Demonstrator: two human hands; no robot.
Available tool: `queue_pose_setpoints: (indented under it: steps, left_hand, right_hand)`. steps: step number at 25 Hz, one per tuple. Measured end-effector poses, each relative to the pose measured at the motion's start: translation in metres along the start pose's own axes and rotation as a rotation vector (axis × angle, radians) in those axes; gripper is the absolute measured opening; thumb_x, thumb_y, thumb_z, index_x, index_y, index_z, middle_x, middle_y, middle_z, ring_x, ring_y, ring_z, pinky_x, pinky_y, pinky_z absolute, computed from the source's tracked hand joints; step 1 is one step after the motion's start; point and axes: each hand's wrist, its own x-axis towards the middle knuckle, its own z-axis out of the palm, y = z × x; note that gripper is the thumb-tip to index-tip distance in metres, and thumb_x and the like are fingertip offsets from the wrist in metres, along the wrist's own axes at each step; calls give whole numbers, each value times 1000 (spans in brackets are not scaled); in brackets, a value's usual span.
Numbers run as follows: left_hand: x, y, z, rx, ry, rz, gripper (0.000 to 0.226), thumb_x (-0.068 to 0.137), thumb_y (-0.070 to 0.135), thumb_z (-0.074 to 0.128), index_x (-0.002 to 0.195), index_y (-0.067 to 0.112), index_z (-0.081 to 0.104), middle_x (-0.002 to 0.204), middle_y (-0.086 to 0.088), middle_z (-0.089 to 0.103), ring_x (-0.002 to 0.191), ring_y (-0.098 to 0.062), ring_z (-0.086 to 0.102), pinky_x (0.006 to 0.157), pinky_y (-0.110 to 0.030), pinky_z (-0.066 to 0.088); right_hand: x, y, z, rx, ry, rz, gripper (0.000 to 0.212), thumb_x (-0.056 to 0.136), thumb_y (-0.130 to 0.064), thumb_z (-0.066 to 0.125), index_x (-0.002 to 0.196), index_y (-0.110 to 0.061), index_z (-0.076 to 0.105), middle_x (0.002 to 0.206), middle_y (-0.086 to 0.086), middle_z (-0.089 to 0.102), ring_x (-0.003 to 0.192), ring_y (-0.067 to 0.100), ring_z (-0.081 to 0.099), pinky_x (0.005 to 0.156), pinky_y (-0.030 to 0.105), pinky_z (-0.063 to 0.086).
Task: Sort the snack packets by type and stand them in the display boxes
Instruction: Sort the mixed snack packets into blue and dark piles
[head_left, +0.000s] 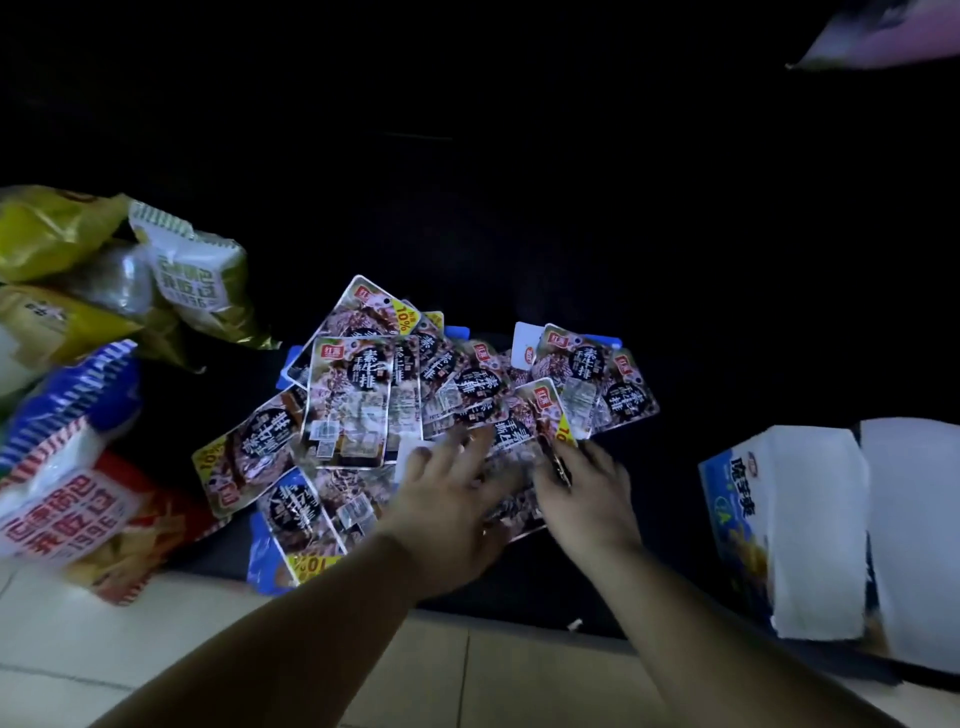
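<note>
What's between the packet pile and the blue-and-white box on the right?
Head view: only bare dark surface separates the packet pile from the box.

I can make out 素牛排 and 手撕 on the snack packets (348, 402), 10% on their yellow corners, plus an upside-down 1996 on the red-white bag (67, 519) and the green-white bag (195, 275).

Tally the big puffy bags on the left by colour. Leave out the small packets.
Yellow bags: 2
Green-and-white bag: 1
Blue-and-white striped bag: 1
Red-and-white bag: 1
Total: 5
A pale wrapper between them is too blurred to count.
</note>
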Motion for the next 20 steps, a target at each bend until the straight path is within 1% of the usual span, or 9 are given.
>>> queue_pose_setpoints:
  steps: [2, 3, 8, 10, 11, 12, 14, 16, 20]
  left_hand:
    - [6, 9, 18, 21, -185, 18, 75, 95, 62, 38, 159, 41, 6, 170, -4, -13, 154, -39, -16, 120, -66, 3]
    - [5, 5, 27, 30, -201, 26, 77, 94, 63, 38, 159, 41, 3, 169, -4, -14, 154, -39, -18, 120, -67, 1]
    - [-11, -30, 24, 56, -59, 28, 66, 87, 65, 46, 148, 39, 45, 157, -7, 43, 146, -30, 39, 106, -69, 37]
    - [-9, -30, 17, 6, -2, -11, 57, 92, 58, 46, 146, 40, 47, 154, -7, 46, 143, -29, 42, 107, -65, 39]
    - [-7, -29, 20, 5, 9, -29, 58, 93, 55, 46, 149, 40, 43, 158, -8, 41, 146, -31, 38, 110, -64, 38]
    - [-5, -28, 22, 21, -9, -39, 61, 92, 52, 47, 151, 39, 39, 162, -11, 36, 149, -34, 34, 113, -64, 35]
    - [-3, -26, 28, 41, -63, -45, 65, 90, 48, 47, 153, 35, 37, 164, -15, 27, 151, -38, 25, 114, -66, 31]
    - [-2, -23, 32, 57, -79, -57, 65, 90, 45, 43, 153, 30, 40, 164, -19, 26, 151, -41, 23, 114, -68, 30]
    - [-2, -9, 30, 159, -96, -42, 66, 84, 40, 46, 145, 16, 55, 151, -26, 46, 143, -44, 39, 108, -66, 38]
  right_hand:
    - [5, 3, 5, 6, 3, -50, 47, 100, -57, 42, 141, -38, 54, 159, -7, 37, 150, 22, 21, 119, 45, 29]
    - [3, 3, 10, -27, 29, -95, 47, 99, -57, 40, 139, -37, 56, 155, -7, 43, 147, 23, 26, 119, 45, 30]
    - [1, -14, 5, -96, 137, -236, 37, 99, -46, 47, 125, -30, 67, 123, -3, 65, 122, 23, 53, 92, 34, 49]
    - [19, -19, -9, -239, 191, -268, 40, 99, -47, 46, 132, -31, 62, 135, 2, 55, 131, 25, 46, 94, 34, 49]
    - [30, -19, -17, -290, 150, -243, 47, 99, -51, 44, 143, -38, 52, 152, 4, 39, 143, 28, 33, 107, 38, 44]
    - [39, -19, -24, -311, 54, -200, 54, 99, -57, 40, 152, -45, 36, 167, -1, 15, 154, 28, 11, 120, 42, 29]
    - [51, -16, -29, -307, -164, -133, 62, 100, -67, 31, 157, -53, 11, 168, -10, -23, 154, 22, -24, 125, 46, 0]
    - [52, -11, -26, -368, -238, -134, 62, 101, -68, 22, 157, -54, -2, 165, -8, -31, 150, 23, -33, 123, 48, -10]
    - [28, 8, -14, -522, -205, -114, 63, 100, -68, 9, 156, -50, -15, 165, -2, -32, 151, 26, -32, 122, 56, -13]
